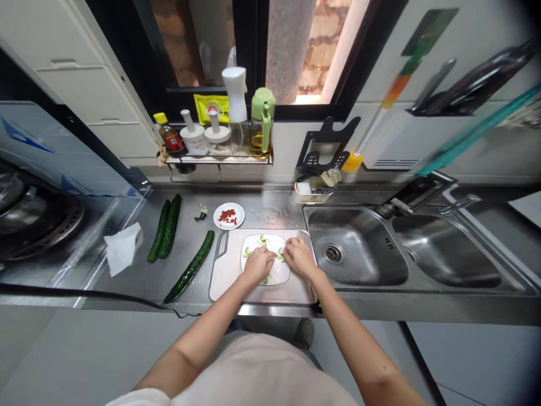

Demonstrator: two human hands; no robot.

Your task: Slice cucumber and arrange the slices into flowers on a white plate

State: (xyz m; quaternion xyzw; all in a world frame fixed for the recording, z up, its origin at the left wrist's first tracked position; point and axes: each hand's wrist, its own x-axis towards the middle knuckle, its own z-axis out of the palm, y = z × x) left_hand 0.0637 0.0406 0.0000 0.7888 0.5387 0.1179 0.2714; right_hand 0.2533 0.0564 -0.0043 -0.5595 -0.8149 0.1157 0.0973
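A white plate (276, 276) rests on a pale cutting board (228, 279). Small clusters of thin green-edged cucumber slices (262, 239) lie spaced around its rim, with a red bit in the far one. My left hand (257, 265) is over the plate's left half, fingers bent and pressed together near its middle; what they pinch is too small to make out. At the plate's right edge, the fingers of my right hand (299, 257) close on a cucumber slice (281, 255). Behind the board stands a small white dish (217, 217) holding chopped red pieces (228, 216).
Whole cucumbers (190, 268) lie left of the board, near a crumpled white tissue (122, 248). Cucumber scraps (202, 212) sit by the dish. To the right is a double steel sink (359, 242). A seasoning rack (220, 159) hangs behind. A black cable (84, 292) crosses the front left.
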